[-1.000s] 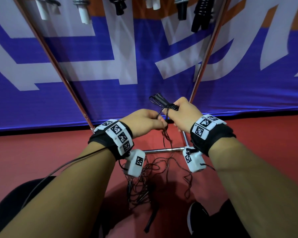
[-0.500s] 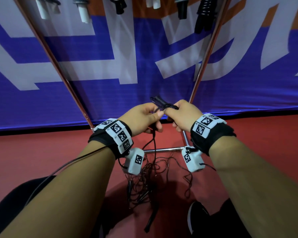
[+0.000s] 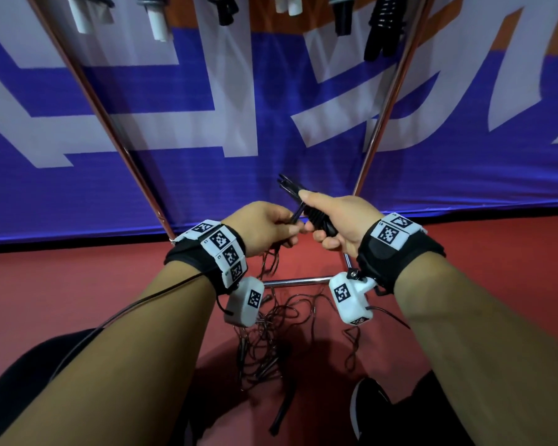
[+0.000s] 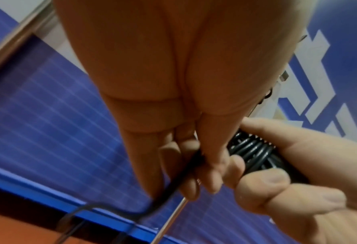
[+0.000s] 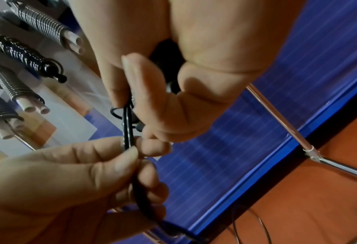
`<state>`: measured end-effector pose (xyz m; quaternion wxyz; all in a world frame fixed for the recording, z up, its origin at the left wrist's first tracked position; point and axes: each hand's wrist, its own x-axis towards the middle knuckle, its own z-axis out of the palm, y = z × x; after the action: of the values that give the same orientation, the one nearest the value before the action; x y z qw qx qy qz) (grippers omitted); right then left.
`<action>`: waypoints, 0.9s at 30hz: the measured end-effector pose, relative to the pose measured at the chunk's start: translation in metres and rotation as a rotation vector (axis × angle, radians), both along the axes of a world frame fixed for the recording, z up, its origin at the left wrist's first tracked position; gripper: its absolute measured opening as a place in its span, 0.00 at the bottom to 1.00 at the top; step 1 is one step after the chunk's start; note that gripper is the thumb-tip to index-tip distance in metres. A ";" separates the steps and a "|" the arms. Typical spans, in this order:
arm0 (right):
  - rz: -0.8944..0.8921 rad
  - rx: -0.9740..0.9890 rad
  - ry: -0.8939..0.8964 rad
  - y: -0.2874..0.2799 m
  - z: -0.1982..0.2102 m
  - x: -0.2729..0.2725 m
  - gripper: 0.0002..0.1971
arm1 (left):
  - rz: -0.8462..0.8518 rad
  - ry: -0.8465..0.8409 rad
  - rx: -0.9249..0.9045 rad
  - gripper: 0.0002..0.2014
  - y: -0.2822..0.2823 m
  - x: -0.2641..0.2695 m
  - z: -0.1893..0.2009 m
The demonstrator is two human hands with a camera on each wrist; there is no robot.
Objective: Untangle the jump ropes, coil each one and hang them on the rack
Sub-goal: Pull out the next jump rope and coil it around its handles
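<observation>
My right hand (image 3: 339,220) grips a pair of black jump rope handles with cord wound around them (image 3: 318,217), the handle tips pointing up and left. The coil of black cord (image 4: 254,153) shows between the right thumb and fingers. Just to the left, my left hand (image 3: 264,226) pinches the loose black cord (image 4: 169,191) right beside the coil. From there the cord runs down to a tangle of thin ropes (image 3: 271,342) on the red floor. In the right wrist view the left fingers (image 5: 115,158) hold the cord (image 5: 127,132) below the right hand (image 5: 163,82).
Two slanted metal rack poles (image 3: 110,107) (image 3: 384,101) rise before a blue and white banner, joined by a low crossbar (image 3: 297,281). Several coiled ropes (image 3: 380,24) (image 5: 27,54) hang from the rack's top. A black shoe (image 3: 368,410) stands beside the floor tangle.
The left hand rose to the bundle and then drew the cord a little to the left. The right hand turned the handles, so the wound coil now faces the camera.
</observation>
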<state>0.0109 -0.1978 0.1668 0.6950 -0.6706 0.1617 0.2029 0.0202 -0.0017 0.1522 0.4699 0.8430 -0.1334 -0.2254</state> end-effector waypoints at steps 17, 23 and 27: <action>0.090 0.151 -0.073 0.001 0.007 -0.005 0.25 | 0.086 -0.110 0.142 0.11 0.000 -0.003 -0.001; 0.000 0.076 -0.183 -0.003 0.001 -0.001 0.17 | 0.083 0.026 0.141 0.11 0.006 -0.002 -0.005; 0.030 -0.007 -0.188 0.003 -0.004 -0.006 0.17 | 0.083 0.042 0.201 0.12 0.012 0.002 -0.021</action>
<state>0.0044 -0.1948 0.1626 0.7018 -0.6912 0.0866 0.1490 0.0224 0.0099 0.1317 0.3944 0.8859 -0.0651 -0.2354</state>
